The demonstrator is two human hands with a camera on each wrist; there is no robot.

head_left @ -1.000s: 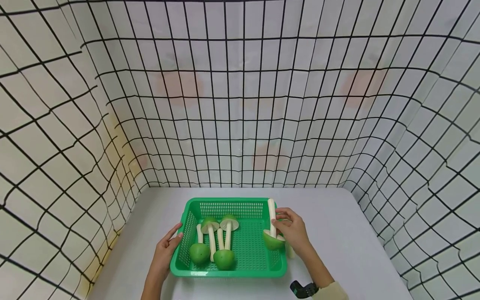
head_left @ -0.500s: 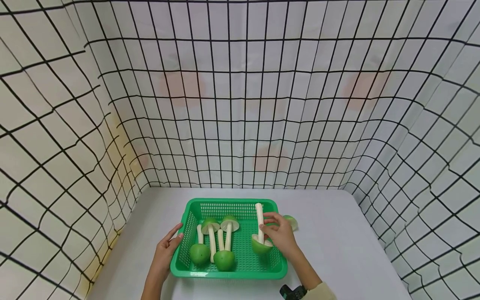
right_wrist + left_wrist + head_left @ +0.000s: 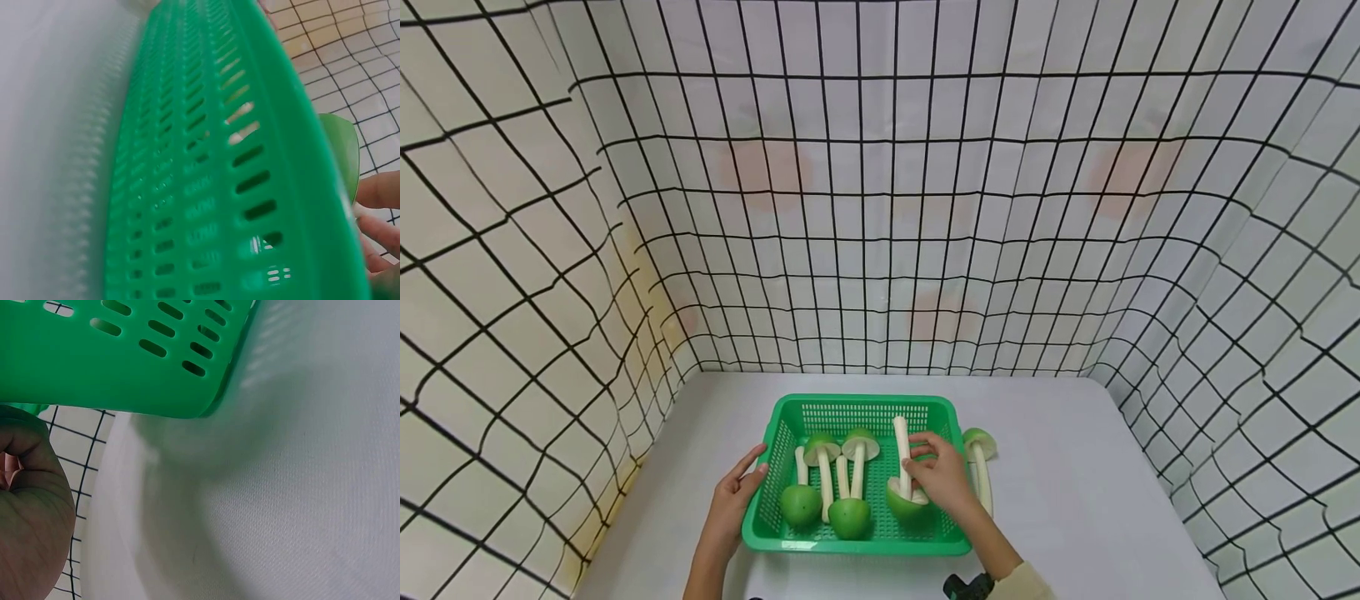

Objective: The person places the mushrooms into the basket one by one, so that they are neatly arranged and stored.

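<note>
My right hand (image 3: pixel 942 475) pinches the white stem of a green-capped mushroom (image 3: pixel 907 504) and holds it upright, cap down, in the right half of a green plastic basket (image 3: pixel 857 547). Part of this cap (image 3: pixel 342 147) and my fingertips (image 3: pixel 378 190) show past the basket rim in the right wrist view. My left hand (image 3: pixel 727 504) touches the basket's left side with thumb and fingers fairly straight. Several similar mushrooms (image 3: pixel 850 518) lie in the basket's left half, some caps facing front and some back. In the left wrist view, the left hand (image 3: pixel 31 519) appears below a basket corner.
Another green-capped mushroom (image 3: pixel 980 443) lies on the white table (image 3: pixel 1060 467), just right of the basket. Black netting (image 3: pixel 883 250) over pale walls encloses the table at the back and both sides. A dark device (image 3: pixel 967 587) sits at the right wrist.
My right hand has carried the upright mushroom leftward from the basket's right edge further inside. The mushroom outside the basket has come into fuller view. My left hand stays put.
</note>
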